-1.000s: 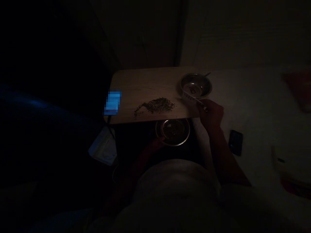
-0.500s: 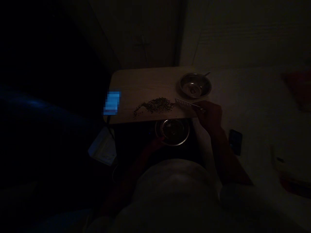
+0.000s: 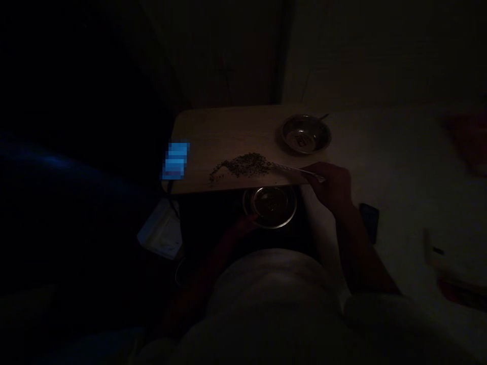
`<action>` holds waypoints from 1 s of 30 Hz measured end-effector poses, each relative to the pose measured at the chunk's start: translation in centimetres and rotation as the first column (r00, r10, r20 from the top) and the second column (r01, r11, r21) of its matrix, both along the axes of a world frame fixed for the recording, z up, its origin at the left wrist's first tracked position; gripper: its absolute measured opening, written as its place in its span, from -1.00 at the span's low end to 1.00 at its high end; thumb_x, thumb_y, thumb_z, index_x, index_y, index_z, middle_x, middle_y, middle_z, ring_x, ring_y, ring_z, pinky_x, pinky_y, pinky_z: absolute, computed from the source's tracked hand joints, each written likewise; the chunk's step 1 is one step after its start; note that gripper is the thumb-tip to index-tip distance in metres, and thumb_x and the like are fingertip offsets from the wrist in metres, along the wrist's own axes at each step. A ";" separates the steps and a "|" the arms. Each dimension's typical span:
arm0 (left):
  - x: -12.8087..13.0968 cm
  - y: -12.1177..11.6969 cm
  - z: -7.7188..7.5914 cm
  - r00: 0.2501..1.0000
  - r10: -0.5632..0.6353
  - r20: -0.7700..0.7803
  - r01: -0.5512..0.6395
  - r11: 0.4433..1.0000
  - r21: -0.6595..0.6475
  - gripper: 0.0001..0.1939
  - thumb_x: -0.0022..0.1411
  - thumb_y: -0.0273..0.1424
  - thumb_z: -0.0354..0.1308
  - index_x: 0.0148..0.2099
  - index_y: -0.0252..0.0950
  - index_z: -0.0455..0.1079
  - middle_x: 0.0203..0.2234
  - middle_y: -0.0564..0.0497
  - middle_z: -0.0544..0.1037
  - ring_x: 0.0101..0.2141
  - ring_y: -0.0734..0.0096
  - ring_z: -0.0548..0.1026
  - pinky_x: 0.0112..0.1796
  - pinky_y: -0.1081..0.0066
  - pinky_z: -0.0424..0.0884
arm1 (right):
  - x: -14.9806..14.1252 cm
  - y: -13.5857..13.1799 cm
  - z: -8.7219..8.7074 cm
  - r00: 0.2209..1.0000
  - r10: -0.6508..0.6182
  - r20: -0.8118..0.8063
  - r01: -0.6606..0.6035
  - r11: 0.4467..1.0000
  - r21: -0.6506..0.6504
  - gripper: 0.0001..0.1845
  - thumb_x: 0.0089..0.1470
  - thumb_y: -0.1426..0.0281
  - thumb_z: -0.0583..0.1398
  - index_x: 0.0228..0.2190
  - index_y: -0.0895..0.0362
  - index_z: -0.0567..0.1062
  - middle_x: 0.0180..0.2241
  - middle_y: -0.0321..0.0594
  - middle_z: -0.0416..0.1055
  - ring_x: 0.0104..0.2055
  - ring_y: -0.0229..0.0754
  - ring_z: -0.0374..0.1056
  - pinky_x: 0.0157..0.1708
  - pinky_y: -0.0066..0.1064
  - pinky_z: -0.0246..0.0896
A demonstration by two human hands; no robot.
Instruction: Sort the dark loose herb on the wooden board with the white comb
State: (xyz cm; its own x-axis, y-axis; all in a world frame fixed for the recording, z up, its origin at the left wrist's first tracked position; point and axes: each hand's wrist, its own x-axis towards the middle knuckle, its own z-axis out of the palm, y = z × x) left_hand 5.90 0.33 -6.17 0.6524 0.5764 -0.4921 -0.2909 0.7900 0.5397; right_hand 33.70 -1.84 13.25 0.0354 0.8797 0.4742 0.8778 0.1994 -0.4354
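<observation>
Dim top view of a wooden desk (image 3: pixel 228 126), dark grains (image 3: pixel 249 165) lying in a loose heap near its front edge, a thinner tail trailing leftward. With my right hand (image 3: pixel 330 185) I am holding a pale slotted tool (image 3: pixel 291 168), its grip closed about the handle; the head is pointing left, seen nearly edge-on, its tip meeting the heap's right end. My left hand (image 3: pixel 245 221) is touching the near-left rim of a lower bowl (image 3: pixel 277 227) just in front of the desk edge; how tightly that grip is closing, I cannot tell. Good handling, I am judging, is calling for a low tip and short, light strokes, since such small grains are probably scattering easily.

Margins: only a narrow strip of wood is separating the heap from the front edge, so forward motion is seemingly risking spills. Wider wood is stretching behind the heap. An upper bowl (image 3: pixel 320 139) is bounding the right rear; a glowing blue screen (image 3: pixel 175 161) is marking the left end.
</observation>
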 end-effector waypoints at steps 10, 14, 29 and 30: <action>0.3 0.1 0.7 0.996 -0.003 0.085 -0.001 0.999 0.039 -0.42 0.04 -0.48 0.30 0.15 -0.33 0.36 0.02 -0.13 0.56 0.22 -0.04 0.28 0.26 -0.06 0.01 | 0.6 -1.1 -0.3 0.993 0.046 -0.106 -0.048 0.999 -0.019 -0.78 0.16 0.25 0.18 -0.25 0.03 0.60 -0.25 -0.22 0.59 -0.21 -0.09 0.50 -0.21 -0.28 0.35; 0.2 0.0 0.2 0.999 0.004 0.034 -0.004 1.000 -0.011 -0.57 0.06 -0.46 0.30 0.02 -0.37 0.45 -0.08 -0.15 0.61 0.20 -0.07 0.30 0.26 -0.09 -0.01 | 0.8 -1.1 -0.5 0.986 -0.058 -0.153 0.064 0.997 0.037 -0.78 0.14 0.24 0.19 -0.27 0.04 0.60 -0.28 -0.21 0.59 -0.25 -0.09 0.50 -0.22 -0.27 0.36; 0.2 0.1 -0.2 1.000 0.013 0.013 -0.013 1.000 -0.006 -0.45 0.00 -0.48 0.33 0.09 -0.34 0.40 -0.02 -0.15 0.58 0.20 -0.09 0.30 0.24 -0.11 0.03 | 0.7 -1.8 -1.1 0.971 -0.004 -0.238 0.007 1.000 0.011 -0.81 0.11 0.23 0.23 -0.31 0.04 0.60 -0.32 -0.23 0.59 -0.30 -0.10 0.51 -0.26 -0.27 0.38; 0.2 0.1 -0.2 1.000 0.012 0.001 -0.012 1.000 -0.009 -0.47 0.00 -0.47 0.33 0.08 -0.34 0.41 -0.04 -0.14 0.59 0.20 -0.09 0.30 0.25 -0.10 0.03 | 0.7 -2.0 -1.0 0.968 0.007 -0.250 -0.008 1.000 -0.002 -0.81 0.11 0.23 0.23 -0.32 0.04 0.60 -0.33 -0.24 0.59 -0.31 -0.11 0.50 -0.27 -0.28 0.38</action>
